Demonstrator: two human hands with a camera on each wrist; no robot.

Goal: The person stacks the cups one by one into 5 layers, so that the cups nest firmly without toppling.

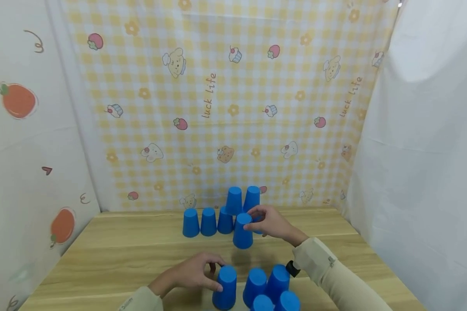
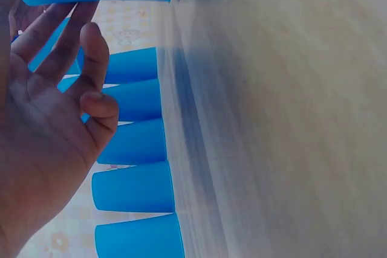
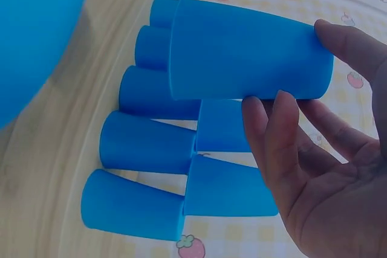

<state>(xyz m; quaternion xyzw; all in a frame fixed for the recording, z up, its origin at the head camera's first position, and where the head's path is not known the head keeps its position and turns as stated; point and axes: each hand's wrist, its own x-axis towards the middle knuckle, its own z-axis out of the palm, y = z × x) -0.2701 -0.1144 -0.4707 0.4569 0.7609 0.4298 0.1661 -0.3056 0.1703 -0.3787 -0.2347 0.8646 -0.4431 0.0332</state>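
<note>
The blue cups point(image 1: 243, 231) you're handling look like smooth plastic with a soft, matt sheen. Under them your table point(image 1: 116, 255) shows pale wood grain, lightly satin. On the far side hangs a checked printed cloth point(image 1: 225, 108), creased and matt; your sleeve point(image 1: 334, 272) looks woven fabric.

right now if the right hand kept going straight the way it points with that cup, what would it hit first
Most likely the stacked cups at the back. The right hand holds a blue cup just in front of them, fingers pointing left and away. Depth is unclear, but the wrist view shows the stack close behind the held cup.
</note>
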